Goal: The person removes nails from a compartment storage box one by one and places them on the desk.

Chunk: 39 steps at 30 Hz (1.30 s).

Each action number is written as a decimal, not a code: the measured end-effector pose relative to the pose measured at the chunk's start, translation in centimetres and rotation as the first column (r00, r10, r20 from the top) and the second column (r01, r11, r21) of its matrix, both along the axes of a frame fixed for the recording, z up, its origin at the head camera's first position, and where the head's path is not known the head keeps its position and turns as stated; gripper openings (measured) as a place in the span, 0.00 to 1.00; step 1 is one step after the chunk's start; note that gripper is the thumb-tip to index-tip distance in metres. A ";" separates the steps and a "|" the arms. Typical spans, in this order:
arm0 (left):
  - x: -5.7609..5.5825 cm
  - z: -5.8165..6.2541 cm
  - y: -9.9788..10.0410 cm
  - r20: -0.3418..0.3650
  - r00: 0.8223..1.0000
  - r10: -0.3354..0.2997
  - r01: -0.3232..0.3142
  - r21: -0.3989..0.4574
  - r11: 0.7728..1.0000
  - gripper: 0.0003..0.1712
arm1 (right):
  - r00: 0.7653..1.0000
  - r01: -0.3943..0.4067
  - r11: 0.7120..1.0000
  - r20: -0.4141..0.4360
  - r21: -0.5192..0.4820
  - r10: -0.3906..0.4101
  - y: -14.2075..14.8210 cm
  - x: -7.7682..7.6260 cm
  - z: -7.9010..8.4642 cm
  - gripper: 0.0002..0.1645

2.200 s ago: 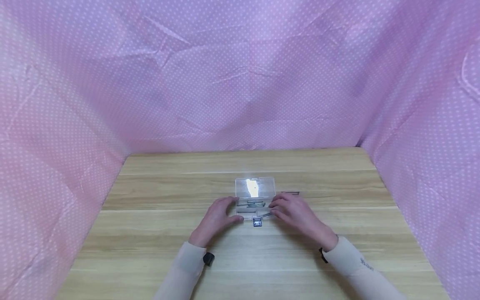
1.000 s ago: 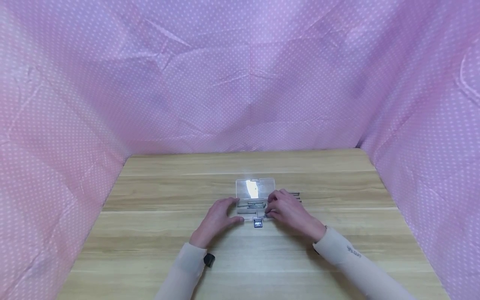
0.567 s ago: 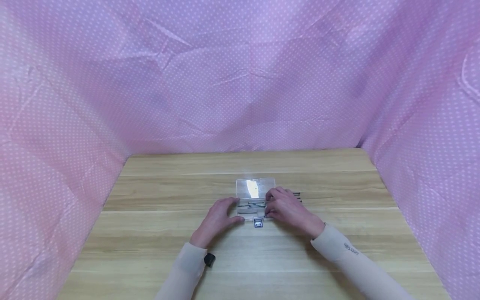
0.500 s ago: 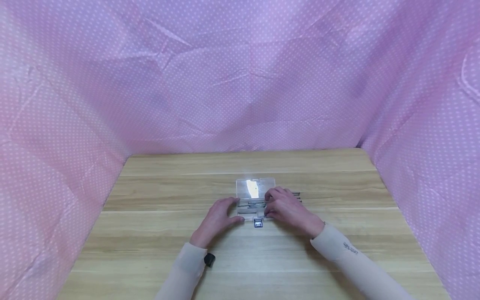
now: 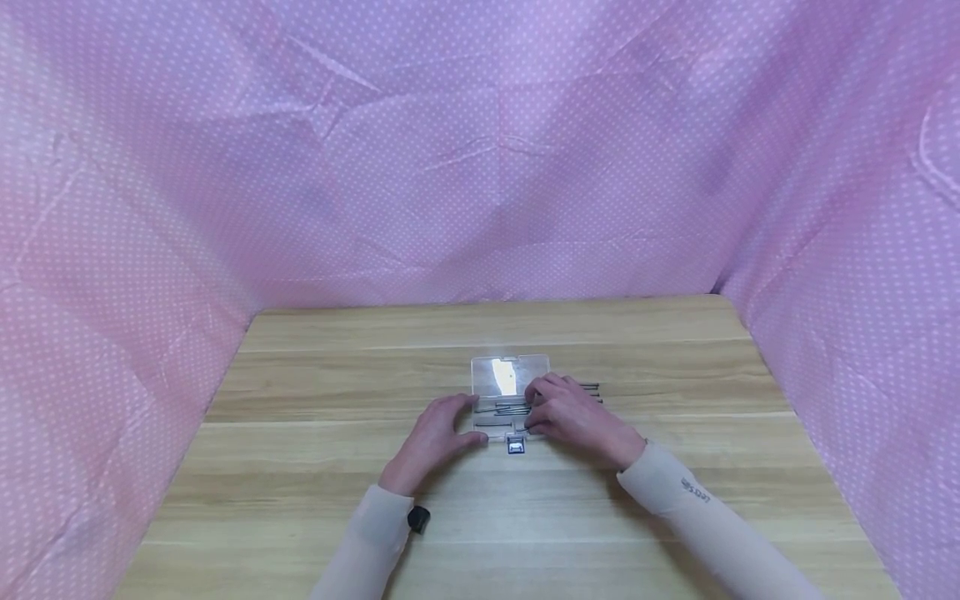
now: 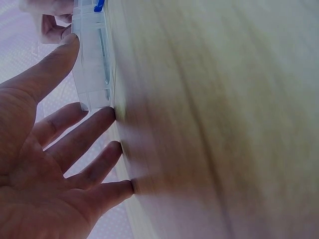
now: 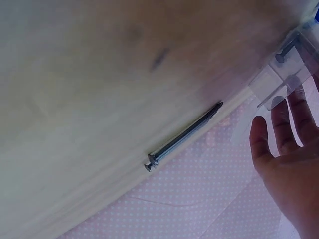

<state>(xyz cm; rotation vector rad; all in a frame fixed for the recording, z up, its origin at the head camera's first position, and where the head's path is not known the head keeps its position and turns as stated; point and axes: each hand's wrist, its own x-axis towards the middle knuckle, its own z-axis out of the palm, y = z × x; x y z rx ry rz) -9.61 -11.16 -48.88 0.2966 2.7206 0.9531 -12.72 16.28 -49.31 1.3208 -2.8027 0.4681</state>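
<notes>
A clear plastic box point(image 6: 88, 59) with compartments lies in the middle of the table, its lid point(image 5: 486, 377) folded back. Several steel nails point(image 5: 512, 410) lie in the back compartment and one nail point(image 5: 493, 425) in the front left one. My left hand point(image 5: 433, 437) grips the box's left end, thumb on the front wall and index fingertip at the end wall. With my right hand point(image 5: 572, 414) I pinch a nail point(image 5: 522, 430) low over the front right compartment. The other right fingers reach the box's back right corner. Thumb and index are hidden in the right wrist view.
Several loose nails point(image 7: 184, 134) lie side by side on the wooden table point(image 5: 480, 517), just right of the box. A blue-edged latch point(image 5: 516, 446) juts from the box's front. Pink dotted cloth point(image 5: 495, 208) hangs around the back and sides.
My right hand has moved left, bringing its nail from the box's right edge over the front right compartment. More of the loose nails now show behind it. The left hand stays in place.
</notes>
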 end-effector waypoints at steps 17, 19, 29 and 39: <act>0.0 0.2 0.0 -0.001 1.000 0.004 -0.004 -0.005 1.000 0.41 | 0.996 -0.068 0.998 -0.054 0.017 0.069 -0.1 -0.1 0.3 0.05; 0.0 0.2 0.0 0.002 1.000 0.006 -0.006 -0.002 1.000 0.41 | 0.997 -0.066 0.998 -0.043 0.011 0.066 0.0 -0.1 0.4 0.07; -0.2 0.2 -0.1 0.001 1.000 -0.001 0.001 0.000 1.000 0.40 | 0.999 -0.037 0.999 -0.025 0.028 0.038 -0.2 0.2 0.5 0.05; -0.1 0.1 -0.1 0.008 1.000 0.006 -0.005 -0.013 1.000 0.41 | 0.993 -0.061 0.996 -0.101 0.065 0.067 -0.2 0.4 0.6 0.03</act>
